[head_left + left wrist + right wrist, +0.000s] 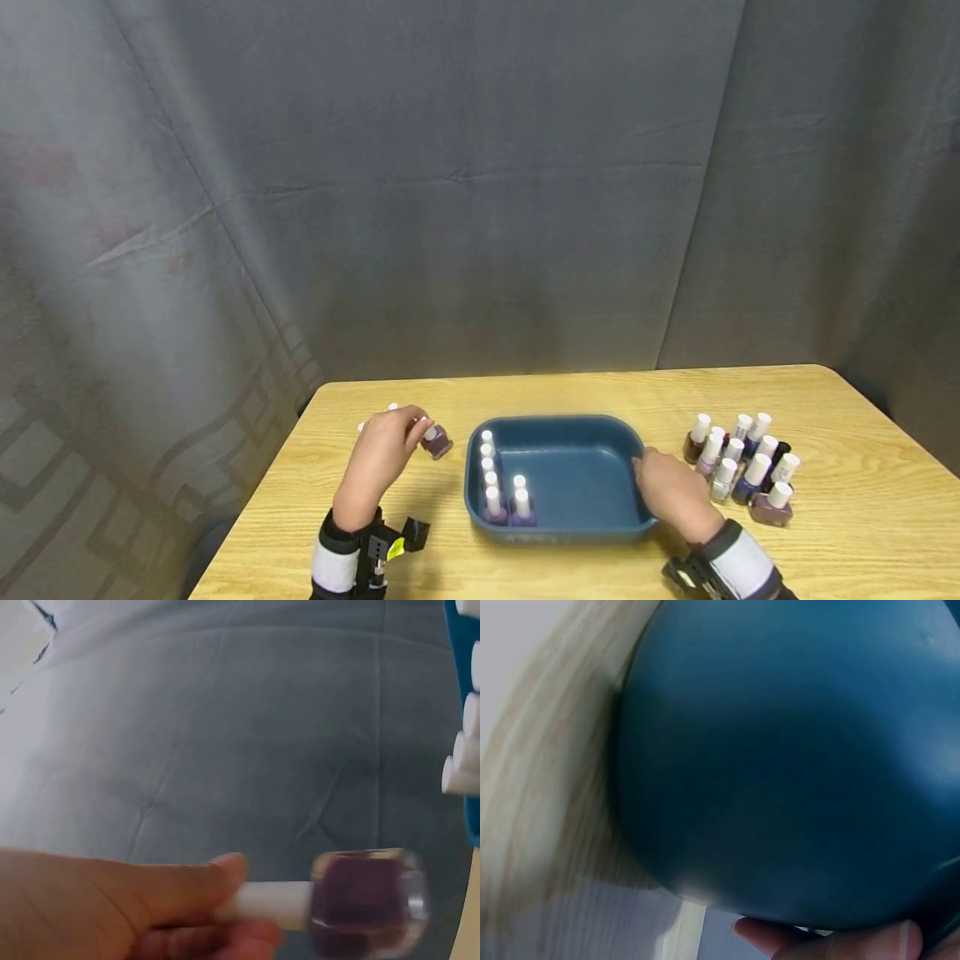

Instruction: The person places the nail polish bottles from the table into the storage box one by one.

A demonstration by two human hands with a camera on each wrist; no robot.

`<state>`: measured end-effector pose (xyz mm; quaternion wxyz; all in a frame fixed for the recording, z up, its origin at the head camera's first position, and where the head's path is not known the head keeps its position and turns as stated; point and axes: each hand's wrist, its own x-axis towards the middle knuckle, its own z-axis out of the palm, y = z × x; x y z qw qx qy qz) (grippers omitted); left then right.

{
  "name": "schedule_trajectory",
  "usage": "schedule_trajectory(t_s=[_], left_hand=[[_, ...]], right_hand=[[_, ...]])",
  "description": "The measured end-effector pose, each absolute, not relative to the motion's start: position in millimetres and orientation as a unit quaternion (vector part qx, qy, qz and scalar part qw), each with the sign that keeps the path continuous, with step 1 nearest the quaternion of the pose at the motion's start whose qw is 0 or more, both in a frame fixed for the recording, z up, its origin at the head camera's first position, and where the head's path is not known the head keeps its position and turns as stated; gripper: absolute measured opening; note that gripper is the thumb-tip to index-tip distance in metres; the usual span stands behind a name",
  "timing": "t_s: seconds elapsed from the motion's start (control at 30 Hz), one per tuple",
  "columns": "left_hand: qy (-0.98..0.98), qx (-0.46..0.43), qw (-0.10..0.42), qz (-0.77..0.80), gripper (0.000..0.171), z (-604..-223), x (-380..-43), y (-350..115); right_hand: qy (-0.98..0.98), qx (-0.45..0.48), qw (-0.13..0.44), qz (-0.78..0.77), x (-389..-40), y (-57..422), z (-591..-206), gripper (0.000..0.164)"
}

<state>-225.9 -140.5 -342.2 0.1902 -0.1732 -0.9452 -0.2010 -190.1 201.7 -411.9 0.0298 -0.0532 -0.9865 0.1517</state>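
My left hand pinches a nail polish bottle by its white cap, to the left of the blue tray. In the left wrist view the purple bottle lies sideways, its glass end pointing right, with thumb and fingers on the cap. At the tray's right end, my right hand grips the rim. The right wrist view shows thumb and fingertips at the tray's edge. Several white-capped nail polish bottles stand in the tray along its left side, two of them beside that row.
To the right of the tray, several nail polish bottles in dark, purple and clear tones stand grouped on the wooden table. White caps show behind my left hand. A grey curtain hangs behind the table.
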Motion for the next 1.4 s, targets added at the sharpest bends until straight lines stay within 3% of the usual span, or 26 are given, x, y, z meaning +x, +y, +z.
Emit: schedule_trajectory(t_s=[0.2, 0.43, 0.57, 1.1, 1.4], left_hand=[[-0.916, -0.215, 0.261, -0.215, 0.013, -346, -224, -119], [-0.889, -0.288, 0.304, -0.186, 0.010, -361, -222, -88], [-0.885, -0.312, 0.301, -0.168, 0.009, -370, -221, -76], [-0.907, -0.349, 0.207, -0.110, 0.021, -393, -222, -57], [-0.910, -0.347, 0.215, -0.069, 0.010, -397, -223, -59]], right_hand=[[-0.987, -0.051, 0.035, 0.151, -189, 203, -413, 0.024], [-0.986, -0.051, 0.033, 0.155, -187, 204, -415, 0.023], [-0.986, -0.050, 0.036, 0.156, -187, 204, -416, 0.024], [-0.987, -0.049, 0.031, 0.152, -189, 207, -416, 0.023], [-0.986, -0.045, 0.040, 0.154, -192, 205, -418, 0.023]])
